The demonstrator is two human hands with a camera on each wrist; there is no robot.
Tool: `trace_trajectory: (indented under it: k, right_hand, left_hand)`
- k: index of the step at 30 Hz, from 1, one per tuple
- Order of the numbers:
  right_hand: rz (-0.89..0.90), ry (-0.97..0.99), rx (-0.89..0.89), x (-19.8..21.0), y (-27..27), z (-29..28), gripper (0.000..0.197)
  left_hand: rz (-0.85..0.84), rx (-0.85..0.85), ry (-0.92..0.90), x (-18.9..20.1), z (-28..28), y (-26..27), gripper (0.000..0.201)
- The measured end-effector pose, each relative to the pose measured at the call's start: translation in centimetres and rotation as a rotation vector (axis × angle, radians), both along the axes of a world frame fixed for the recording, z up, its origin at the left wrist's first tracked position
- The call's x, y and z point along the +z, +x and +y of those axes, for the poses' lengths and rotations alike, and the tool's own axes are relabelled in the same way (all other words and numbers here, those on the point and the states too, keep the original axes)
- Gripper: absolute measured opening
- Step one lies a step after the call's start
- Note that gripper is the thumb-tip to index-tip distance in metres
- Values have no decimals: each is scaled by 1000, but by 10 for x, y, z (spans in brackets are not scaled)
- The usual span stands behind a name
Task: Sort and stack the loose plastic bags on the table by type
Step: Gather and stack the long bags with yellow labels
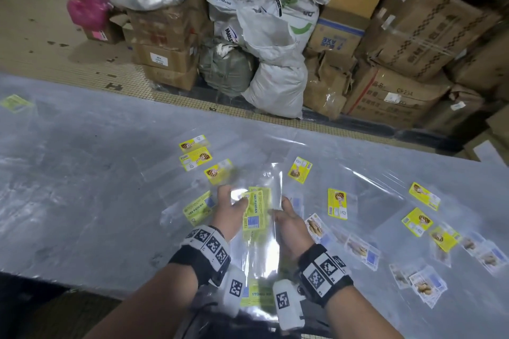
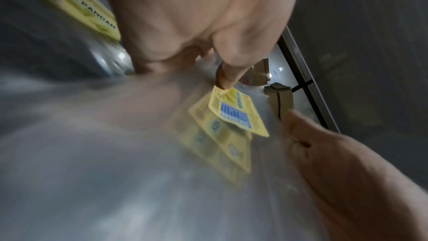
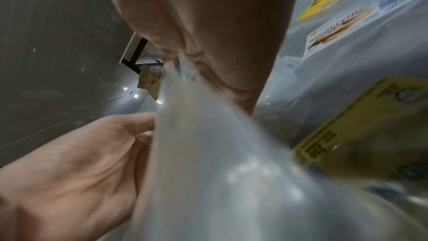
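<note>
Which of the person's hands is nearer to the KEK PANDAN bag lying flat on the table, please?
Left. The left hand is just right of that flat KEK PANDAN bag; the right hand is farther right, past the held bags.

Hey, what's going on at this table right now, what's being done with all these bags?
A person is sorting clear plastic bags by label. Both hands hold a small bunch of KEK PANDAN bags above the table: the left hand grips its left edge, the right hand its right edge. Another KEK PANDAN bag lies just left. Yellow snack-label bags and white biscuit-label bags lie scattered loose, mostly to the right.
</note>
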State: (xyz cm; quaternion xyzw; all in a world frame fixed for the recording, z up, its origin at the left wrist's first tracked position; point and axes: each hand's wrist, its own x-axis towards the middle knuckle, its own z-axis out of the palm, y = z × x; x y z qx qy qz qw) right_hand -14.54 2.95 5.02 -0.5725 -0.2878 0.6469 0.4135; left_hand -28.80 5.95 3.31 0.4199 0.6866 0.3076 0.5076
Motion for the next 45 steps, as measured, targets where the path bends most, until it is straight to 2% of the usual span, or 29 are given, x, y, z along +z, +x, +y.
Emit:
trace_trajectory:
  k: [1,3,6,9,10,11,14,15,16,20,28,32,34,37,41,43,45]
  right_hand:
    - [-13,-13,1,0,0,-1,30]
    - [-33,-45,9,1,0,-4,39]
    - [-99,32,123,4,6,-5,27]
    - [-253,82,158,5,22,-6,39]
    - [-285,79,129,5,29,-8,39]
    - [-297,71,92,5,37,-9,39]
    - [-294,24,-25,6,63,-14,46]
    - [-290,2,-43,2,72,-15,48]
    - [-291,-14,-42,1,77,-17,47]
    - [-286,-53,-62,-9,86,-23,46]
    - [-156,-47,-191,-18,92,-35,47]
    - [-121,-27,-221,-17,99,-37,45]
    - [-119,-21,-235,-16,100,-38,46]
    - [-89,-30,-263,-14,97,-38,45]
    - [-44,-9,-190,-4,83,-34,51]
    - [-46,23,-166,-2,69,-32,53]
    - [-62,45,-112,-2,53,-30,48]
  left_hand:
    - [27,-17,-6,1,-2,0,38]
    - [37,-30,-3,-1,-1,2,36]
    - [-46,-49,32,4,-3,4,35]
    - [-318,-139,19,3,-10,-2,59]
    - [-306,-237,8,1,-15,-7,69]
    - [-209,-381,7,-2,-19,-15,79]
    - [435,-931,29,-9,-31,-31,84]
    - [550,-1027,35,-13,-34,-33,83]
    - [579,-1062,41,-14,-39,-31,83]
    - [588,-1018,120,-25,-45,-25,83]
    - [516,-875,216,-32,-35,-28,43]
    - [350,-683,140,-25,-31,-28,24]
    - [347,-596,175,-17,-25,-28,12]
    - [242,-414,225,-4,-15,-28,19]
    - [-141,-212,174,5,-10,-15,24]
    - [-186,-193,150,4,-12,-2,25]
    - [-159,-205,114,-1,-15,10,29]
